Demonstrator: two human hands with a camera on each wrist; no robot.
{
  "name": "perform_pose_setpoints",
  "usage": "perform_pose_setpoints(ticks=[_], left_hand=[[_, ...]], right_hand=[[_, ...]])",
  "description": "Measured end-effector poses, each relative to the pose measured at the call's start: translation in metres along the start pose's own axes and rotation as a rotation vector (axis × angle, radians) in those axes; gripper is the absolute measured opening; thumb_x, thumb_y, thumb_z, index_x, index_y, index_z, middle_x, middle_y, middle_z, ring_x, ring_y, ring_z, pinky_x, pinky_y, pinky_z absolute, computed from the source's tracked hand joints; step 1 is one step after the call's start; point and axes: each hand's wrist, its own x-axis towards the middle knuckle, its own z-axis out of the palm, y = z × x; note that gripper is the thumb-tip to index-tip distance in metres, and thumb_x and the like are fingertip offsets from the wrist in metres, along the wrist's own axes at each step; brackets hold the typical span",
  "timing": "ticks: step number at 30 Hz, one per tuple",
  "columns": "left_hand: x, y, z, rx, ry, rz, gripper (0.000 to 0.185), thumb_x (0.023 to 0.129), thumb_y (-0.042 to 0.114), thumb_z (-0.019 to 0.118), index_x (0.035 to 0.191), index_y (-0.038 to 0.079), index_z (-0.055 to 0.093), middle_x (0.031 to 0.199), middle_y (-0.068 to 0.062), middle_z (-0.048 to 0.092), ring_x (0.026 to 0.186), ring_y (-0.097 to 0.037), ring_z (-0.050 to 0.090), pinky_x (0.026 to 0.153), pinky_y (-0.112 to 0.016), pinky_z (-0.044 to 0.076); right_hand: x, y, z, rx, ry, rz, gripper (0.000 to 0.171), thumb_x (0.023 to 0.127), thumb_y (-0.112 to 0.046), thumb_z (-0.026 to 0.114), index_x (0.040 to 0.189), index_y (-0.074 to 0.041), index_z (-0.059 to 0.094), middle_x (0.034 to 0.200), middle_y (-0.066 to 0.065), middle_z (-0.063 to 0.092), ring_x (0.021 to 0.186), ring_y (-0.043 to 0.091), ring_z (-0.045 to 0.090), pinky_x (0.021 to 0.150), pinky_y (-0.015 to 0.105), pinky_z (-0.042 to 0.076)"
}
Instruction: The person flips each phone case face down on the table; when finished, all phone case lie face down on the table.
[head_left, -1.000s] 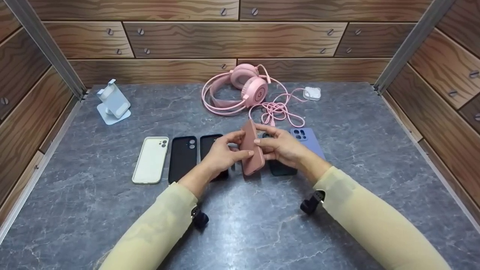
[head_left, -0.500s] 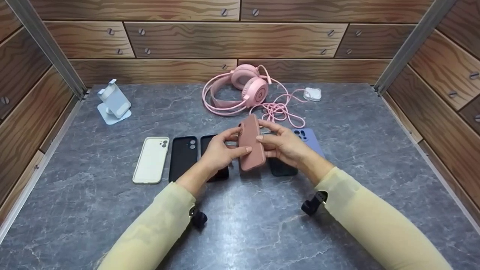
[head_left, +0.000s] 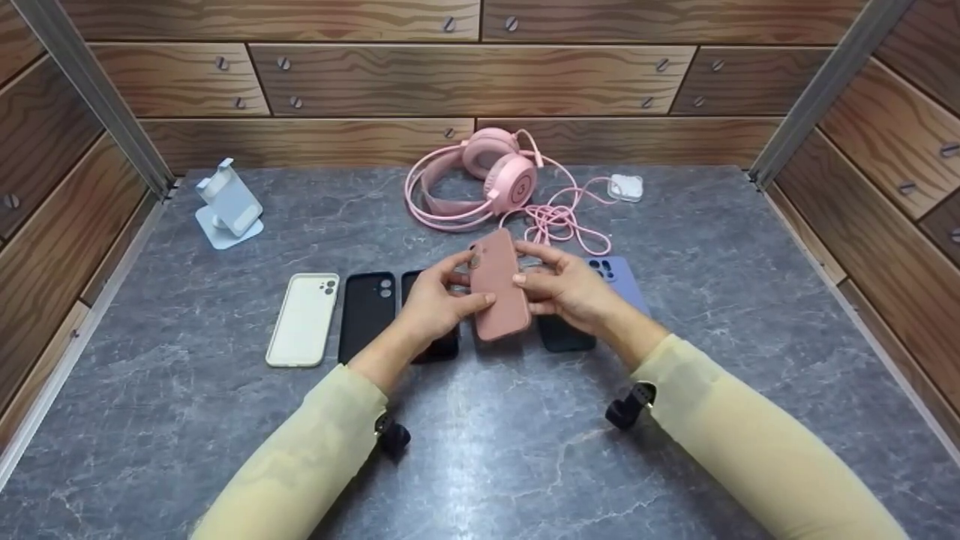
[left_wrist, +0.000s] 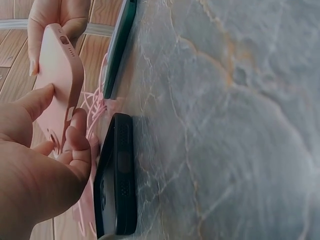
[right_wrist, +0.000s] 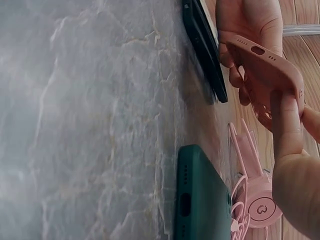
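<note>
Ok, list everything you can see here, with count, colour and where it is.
Pink phone case: one, held above the table by both hands.
White phone case: one, left end of the row.
Black phone cases: two, right of the white one; the second partly hidden by the left hand.
Dark green phone case: one, under the right hand.
Lilac phone case: one, right end.
Pink headphones: one, with cable, at the back.
White phone stand: one, back left.
Small white object: one, back right.
Grey marble table: one.
Left hand, right hand: both gripping the pink case.
</note>
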Motion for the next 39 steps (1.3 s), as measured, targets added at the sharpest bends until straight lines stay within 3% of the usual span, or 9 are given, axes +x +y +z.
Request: perform_pose_setpoints(ticks=[13, 20, 30, 39], left_hand=[[0.002, -0.002, -0.004, 0.088, 0.035, -0.015, 0.077, 0.079, 0.014, 0.082, 0.146, 0.016, 0.044, 0.105, -0.007, 0.063, 0.087, -0.02, 0.066, 0.072, -0.03, 0.055], [0.002, -0.001, -0.004, 0.123, 0.044, -0.021, 0.078, 0.078, 0.014, 0.083, 0.146, 0.016, 0.044, 0.104, -0.006, 0.062, 0.086, -0.019, 0.066, 0.071, -0.03, 0.055], [0.002, -0.001, -0.004, 0.147, 0.046, 0.0, 0.077, 0.077, 0.013, 0.083, 0.145, 0.014, 0.046, 0.102, -0.009, 0.062, 0.084, -0.02, 0.065, 0.071, -0.029, 0.055], [0.002, -0.001, -0.003, 0.188, 0.055, 0.011, 0.075, 0.077, 0.015, 0.084, 0.143, 0.012, 0.048, 0.099, -0.008, 0.064, 0.083, -0.019, 0.064, 0.068, -0.028, 0.054]], right_hand=[[0.003, 0.004, -0.005, -0.226, 0.056, -0.007, 0.064, 0.089, -0.005, 0.07, 0.146, -0.017, 0.044, 0.112, 0.016, 0.066, 0.086, 0.025, 0.069, 0.068, 0.039, 0.058], [0.003, 0.004, -0.006, -0.314, 0.04, -0.035, 0.067, 0.087, -0.005, 0.072, 0.147, -0.017, 0.044, 0.114, 0.021, 0.065, 0.085, 0.024, 0.068, 0.07, 0.042, 0.057], [0.005, 0.004, -0.009, -0.495, 0.093, -0.091, 0.064, 0.082, -0.01, 0.079, 0.14, -0.018, 0.054, 0.101, 0.013, 0.066, 0.078, 0.017, 0.063, 0.063, 0.028, 0.051], [0.005, 0.004, -0.011, -0.572, 0.075, -0.094, 0.067, 0.081, -0.011, 0.079, 0.142, -0.014, 0.051, 0.097, 0.014, 0.066, 0.075, 0.016, 0.065, 0.061, 0.027, 0.049]])
